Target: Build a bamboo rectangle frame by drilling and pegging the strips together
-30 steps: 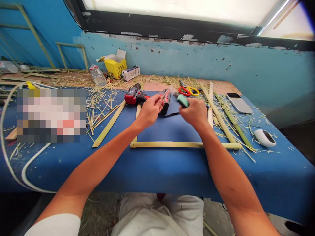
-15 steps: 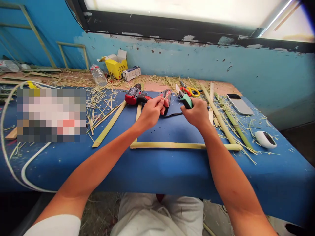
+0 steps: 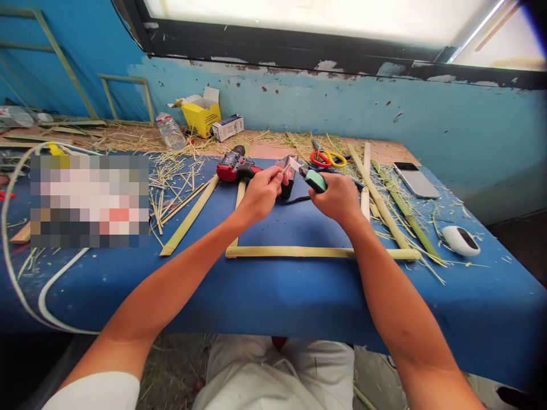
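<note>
My left hand (image 3: 261, 196) pinches a thin bamboo sliver (image 3: 286, 168) between its fingertips above the blue table. Wrapped round the green handle of a knife (image 3: 315, 181) is my right hand (image 3: 335, 196). The knife's pale blade points up and left, close to the sliver's tip; whether they touch I cannot tell. Behind my left hand lies a black and red cordless drill (image 3: 233, 165), its battery end partly hidden by my fingers. Below both hands a bamboo frame (image 3: 294, 252) lies flat, its front bar running across under my right forearm.
Scissors with red and yellow handles (image 3: 328, 159) lie behind the knife. Split bamboo strips (image 3: 405, 213), a phone (image 3: 416, 180) and a white rounded device (image 3: 461, 241) are on the right. A plastic bottle (image 3: 171, 132) and yellow box (image 3: 201, 118) stand at the back among shavings.
My right hand has moved slightly left with the knife. Its blade has swung lower and now reaches the sliver's tip area. My left hand has barely moved.
</note>
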Available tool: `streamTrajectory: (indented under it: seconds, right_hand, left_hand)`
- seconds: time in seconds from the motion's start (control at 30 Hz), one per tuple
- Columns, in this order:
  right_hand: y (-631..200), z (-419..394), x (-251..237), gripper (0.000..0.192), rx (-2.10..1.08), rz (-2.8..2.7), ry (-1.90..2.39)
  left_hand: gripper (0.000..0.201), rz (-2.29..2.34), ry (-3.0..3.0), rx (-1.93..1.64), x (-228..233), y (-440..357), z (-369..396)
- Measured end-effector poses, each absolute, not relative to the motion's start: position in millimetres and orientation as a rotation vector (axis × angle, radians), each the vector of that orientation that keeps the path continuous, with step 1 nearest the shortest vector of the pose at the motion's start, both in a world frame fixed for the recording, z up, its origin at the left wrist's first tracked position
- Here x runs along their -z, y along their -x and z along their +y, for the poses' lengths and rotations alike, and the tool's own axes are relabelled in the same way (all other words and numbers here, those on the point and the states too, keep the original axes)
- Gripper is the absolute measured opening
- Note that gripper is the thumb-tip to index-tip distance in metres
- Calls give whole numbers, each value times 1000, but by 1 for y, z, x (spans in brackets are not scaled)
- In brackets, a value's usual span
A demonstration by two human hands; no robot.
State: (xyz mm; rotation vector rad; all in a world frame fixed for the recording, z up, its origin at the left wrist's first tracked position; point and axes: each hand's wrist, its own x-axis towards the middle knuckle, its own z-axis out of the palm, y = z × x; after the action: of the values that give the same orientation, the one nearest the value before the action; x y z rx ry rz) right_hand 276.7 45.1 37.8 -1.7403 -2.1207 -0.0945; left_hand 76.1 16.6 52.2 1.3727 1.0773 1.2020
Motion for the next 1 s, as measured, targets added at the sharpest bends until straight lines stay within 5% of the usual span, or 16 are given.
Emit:
streamTrajectory:
  seconds: [0.3, 0.57, 1.0]
  right_hand:
    - [-329, 71, -47, 18, 126, -1567, 1969]
    - [-283, 48, -39, 13, -35, -2028, 1541]
    - [-273, 39, -38, 14, 0, -2190, 1565]
  left_hand:
    - [30, 965, -1226, -1116, -59, -75, 11]
    - [30, 982, -1224, -1149, -60, -74, 11]
    - [33, 1016, -1282, -1211, -64, -80, 10]
